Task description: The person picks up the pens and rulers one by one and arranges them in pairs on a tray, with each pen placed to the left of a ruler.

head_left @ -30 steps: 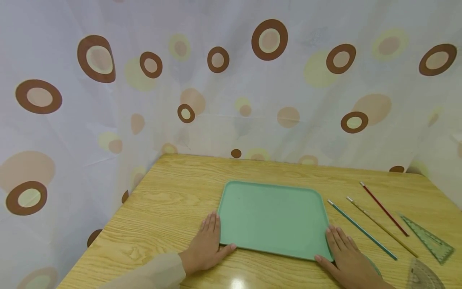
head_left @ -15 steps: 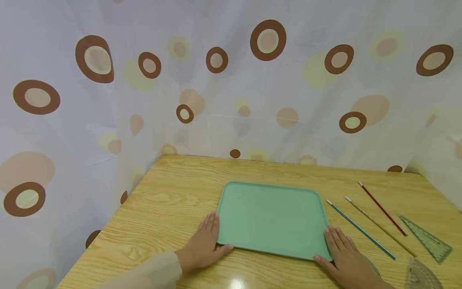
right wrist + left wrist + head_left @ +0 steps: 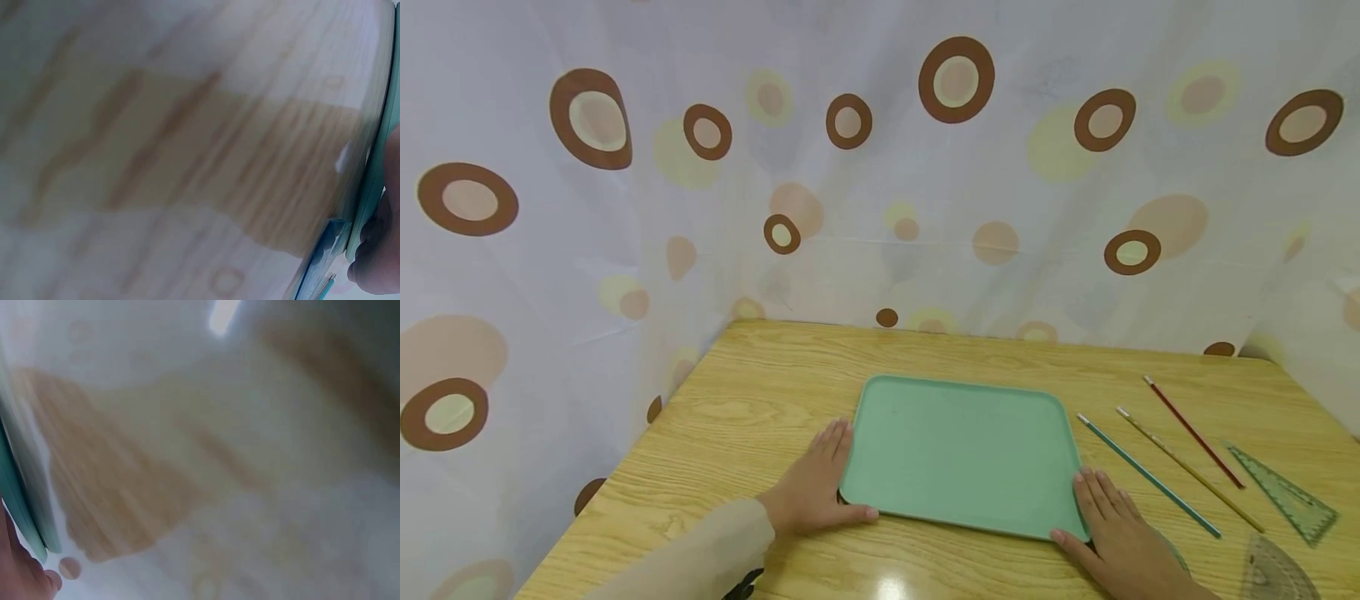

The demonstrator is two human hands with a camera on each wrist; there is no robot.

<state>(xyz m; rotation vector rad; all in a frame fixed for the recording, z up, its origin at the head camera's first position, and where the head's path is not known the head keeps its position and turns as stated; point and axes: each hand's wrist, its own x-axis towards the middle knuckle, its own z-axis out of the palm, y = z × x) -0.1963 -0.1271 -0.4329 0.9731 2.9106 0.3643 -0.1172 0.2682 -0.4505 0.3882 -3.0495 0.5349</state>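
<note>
A shallow green rectangular tray (image 3: 962,457) lies on the wooden table in front of me, its left near corner shown with a dark gap beneath. My left hand (image 3: 816,482) is at that corner, straight fingers along the left side and thumb stretched by the near edge. At the right near corner my right hand (image 3: 1120,533) lies with fingers straight, fingertips right at the rim. In the left wrist view the tray's edge (image 3: 19,494) shows beside some fingers (image 3: 25,569). The right wrist view catches the tray's rim (image 3: 378,169) next to fingers (image 3: 375,256).
Right of the tray lie a blue pencil (image 3: 1150,475), a yellow pencil (image 3: 1191,469) and a red pencil (image 3: 1195,431). Beyond them are a green set square (image 3: 1285,494) and a clear protractor (image 3: 1273,571). A greenish curved edge (image 3: 1172,548) is partly hidden by my right hand.
My left hand has shifted slightly away from me and left, and its wrist has turned. The tray's left near corner has moved slightly left and up in view. My right hand stays put.
</note>
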